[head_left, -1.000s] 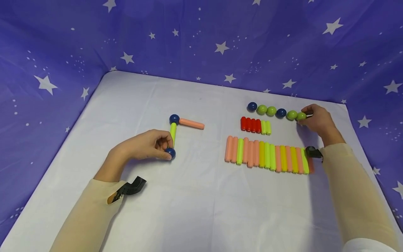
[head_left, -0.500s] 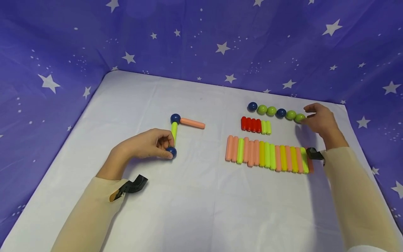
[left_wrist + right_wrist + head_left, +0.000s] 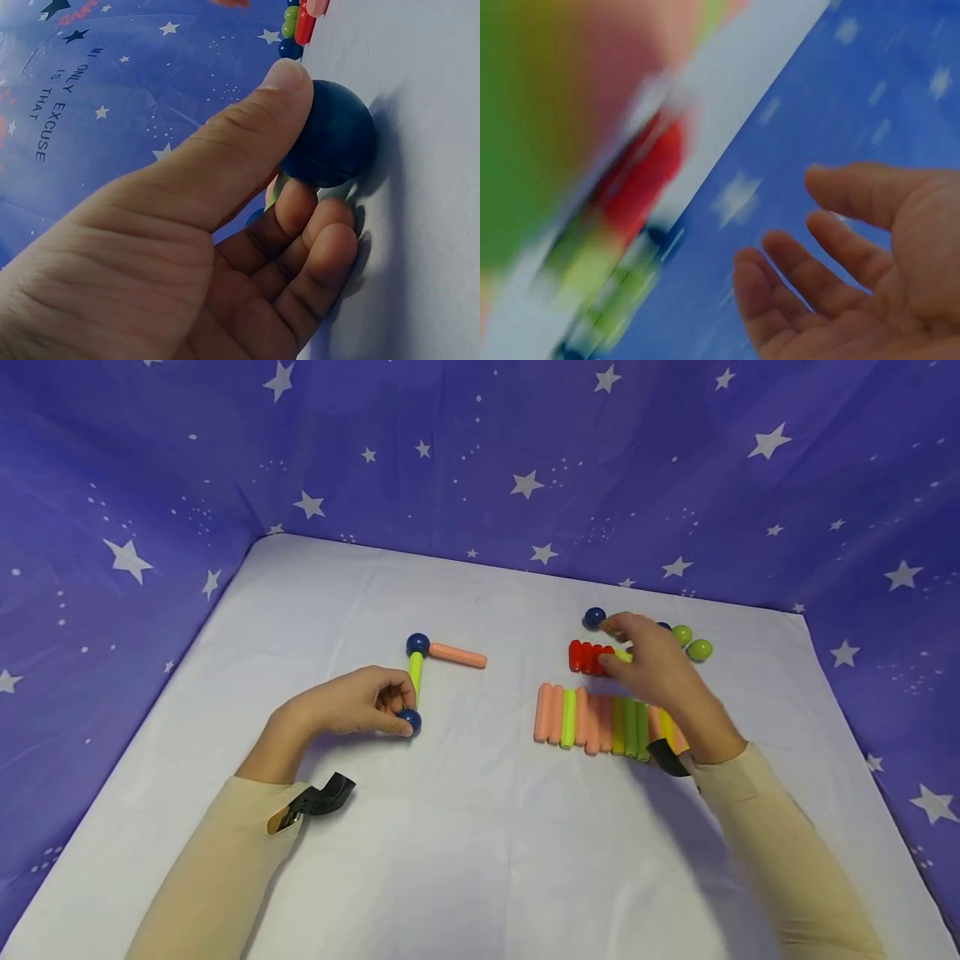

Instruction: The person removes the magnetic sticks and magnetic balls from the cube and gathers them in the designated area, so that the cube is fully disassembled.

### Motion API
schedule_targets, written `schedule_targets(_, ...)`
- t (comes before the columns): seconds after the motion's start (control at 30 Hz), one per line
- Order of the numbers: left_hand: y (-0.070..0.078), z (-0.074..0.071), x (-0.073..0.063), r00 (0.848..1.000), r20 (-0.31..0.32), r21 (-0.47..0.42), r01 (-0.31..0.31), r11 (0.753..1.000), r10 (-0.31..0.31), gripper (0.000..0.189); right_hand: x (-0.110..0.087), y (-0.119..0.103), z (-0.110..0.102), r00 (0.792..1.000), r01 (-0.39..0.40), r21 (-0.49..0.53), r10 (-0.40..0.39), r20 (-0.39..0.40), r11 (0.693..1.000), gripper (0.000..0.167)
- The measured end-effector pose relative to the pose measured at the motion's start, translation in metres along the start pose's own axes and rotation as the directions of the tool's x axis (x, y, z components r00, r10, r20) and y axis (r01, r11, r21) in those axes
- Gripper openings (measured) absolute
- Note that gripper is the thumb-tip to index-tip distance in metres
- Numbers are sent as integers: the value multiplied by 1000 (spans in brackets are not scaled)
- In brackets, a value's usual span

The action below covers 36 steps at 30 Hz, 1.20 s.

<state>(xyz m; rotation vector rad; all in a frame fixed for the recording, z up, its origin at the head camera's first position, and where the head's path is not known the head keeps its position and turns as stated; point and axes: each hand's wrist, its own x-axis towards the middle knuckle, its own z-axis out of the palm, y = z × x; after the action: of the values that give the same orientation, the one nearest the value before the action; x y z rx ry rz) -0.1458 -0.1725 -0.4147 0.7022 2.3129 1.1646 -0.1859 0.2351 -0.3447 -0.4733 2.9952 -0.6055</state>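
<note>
My left hand (image 3: 345,703) pinches a dark blue ball (image 3: 334,135) between thumb and fingers, low over the table. A yellow-green rod (image 3: 416,670) runs from that ball to a second blue ball (image 3: 417,645). From the second ball a salmon rod (image 3: 458,655) points right. My right hand (image 3: 658,664) hovers above the short red rods (image 3: 582,657) and the row of balls, partly covering both. In the right wrist view its fingers are spread with nothing between them. One blue ball (image 3: 595,617) shows left of its fingertips, and green balls (image 3: 700,650) to its right.
A long row of salmon, yellow and green rods (image 3: 570,718) lies nearer the front, its right part hidden under my right wrist. The white tabletop (image 3: 450,843) meets a purple star-patterned cloth (image 3: 420,502) at its back and sides.
My right hand has left the green ball at the row's right end and moved left over the red rods. That end of the row now bends toward the front. My left hand keeps its place.
</note>
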Motion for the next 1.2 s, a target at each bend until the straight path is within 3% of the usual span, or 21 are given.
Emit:
schedule_targets(0.1, -1, 0, 0, 1000, -2, 5, 4, 1000, -4, 30, -3, -50, 25, 984, 135, 4, -134, 115, 991, 48)
schedule_targets(0.17, 0, 0, 0, 1000, -1, 6, 5, 1000, -5, 30, -3, -79, 40, 964, 179, -5, -174, 200, 984, 54)
schedule_targets(0.3, 0, -1, 1, 1000, 2, -3, -1, 1000, 1, 30, 10, -126, 73, 941, 186, -54, -162, 298, 981, 65)
schedule_targets(0.4, 0, -2, 1, 1000, 2, -11, -9, 1000, 10, 29, 27, -146, 96, 951, 167, -129, -125, 282, 978, 67)
schedule_targets(0.57, 1, -1, 0, 1000, 9, -17, -2, 1000, 3, 30, 47, -159, 126, 971, 78, -275, -10, 240, 958, 62)
schedule_targets(0.67, 2, -1, -1, 1000, 8, -14, 5, 1000, -5, 30, 49, -161, 135, 975, 57, -330, 18, 219, 942, 60)
schedule_targets(0.87, 3, -1, -1, 1000, -2, -1, 3, 1000, -3, 30, 48, -162, 136, 988, 109, -364, -58, 146, 925, 61)
schedule_targets(1.07, 4, -1, -1, 1000, -5, 7, 1, 1000, -1, 30, 46, -165, 137, 987, 138, -451, -83, 140, 882, 56)
schedule_targets(1.2, 2, -1, 1, 1000, 2, 5, -2, 1000, 1, 30, 42, -165, 137, 987, 155, -456, -112, 119, 877, 50)
